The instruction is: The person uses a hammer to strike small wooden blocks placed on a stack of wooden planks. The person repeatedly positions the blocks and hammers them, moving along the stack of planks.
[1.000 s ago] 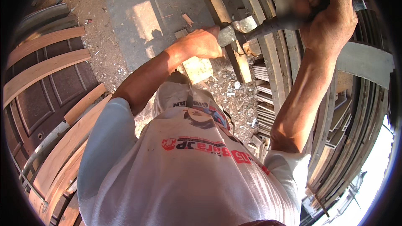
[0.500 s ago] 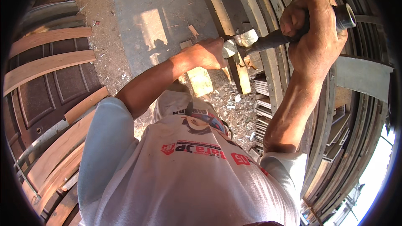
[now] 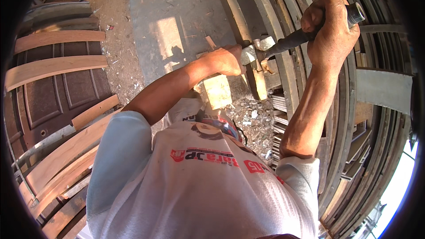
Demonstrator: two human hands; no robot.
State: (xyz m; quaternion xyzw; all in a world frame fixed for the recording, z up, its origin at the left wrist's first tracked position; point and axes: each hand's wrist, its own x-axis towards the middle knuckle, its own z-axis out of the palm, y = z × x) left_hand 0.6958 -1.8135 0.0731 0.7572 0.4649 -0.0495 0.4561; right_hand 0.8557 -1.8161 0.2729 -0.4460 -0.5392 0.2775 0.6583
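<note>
My right hand [image 3: 331, 28] is wrapped round the black grip of a hammer [image 3: 295, 39], its thumb lying along the handle and the tubular metal end showing beyond the fist. The pale metal head sits at the lower left end of the handle, over a narrow wooden beam [image 3: 256, 82]. Close against the head is my left hand [image 3: 229, 60], its fingers curled closed. What lies inside those fingers is hidden by the hand. A sunlit wooden block [image 3: 217, 92] lies just below my left wrist.
Long timber beams [image 3: 283, 53] run along the right, with a grey panel [image 3: 383, 89] across them. At the left, curved planks [image 3: 57, 71] lie over a brown panelled door [image 3: 57, 93]. A grey slab [image 3: 190, 4] spreads ahead; wood chips [image 3: 254, 126] litter the ground below the beams.
The view has shifted slightly, so the surroundings sit a little farther right. My right hand and the hammer have moved slightly left against the beams. Both hands remain closed.
</note>
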